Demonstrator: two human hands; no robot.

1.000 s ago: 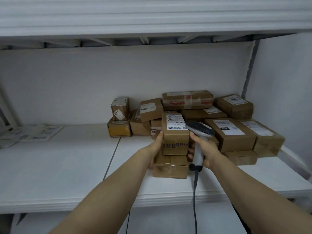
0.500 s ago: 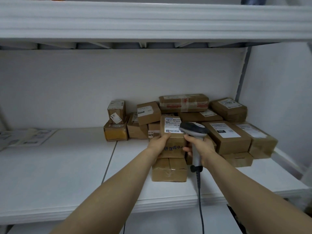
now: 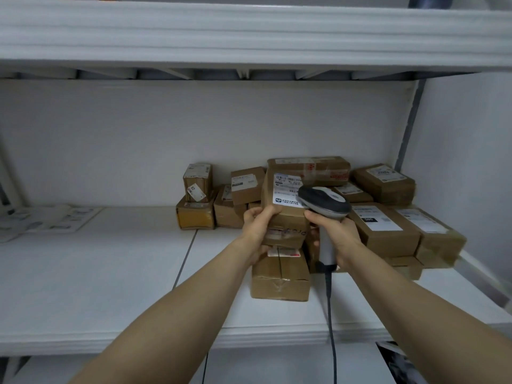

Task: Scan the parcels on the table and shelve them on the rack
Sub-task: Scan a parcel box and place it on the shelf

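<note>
Risk 1st: parcel [image 3: 282,214] stands tall & narrow at the front of the pile [image 3: 385,228] on the rack shelf [image 3: 110,273], directly over a lower box [image 3: 279,278]. Can't tell whether it sits on that box or is lifted just clear of it. With only 1 hand on it, low on its left side, I'd judge it could tip fwd or twist out if the grip loosens, and the shelf lip isn't far off. Scanner [image 3: 324,202] head covers the bottom-right corner of the label [image 3: 286,189], so probably too close & off-angle for a clean read. Expect a missed scan unless it backs off. Cable [image 3: 331,314] hangs down over the shelf edge and could snag there on a pull. The right elbow is also near the stacked boxes, so a bump might shift them.

Fingers: left hand [image 3: 257,225] is curled round the parcel's lower-left edge, fingertips on its front face — a firm hold. Right hand [image 3: 335,234] is wrapped shut round the scanner handle. Trigger finger is hidden, so can't tell if it's pressed. Its knuckles are just beside the parcel's right side, but contact is unclear.
</note>
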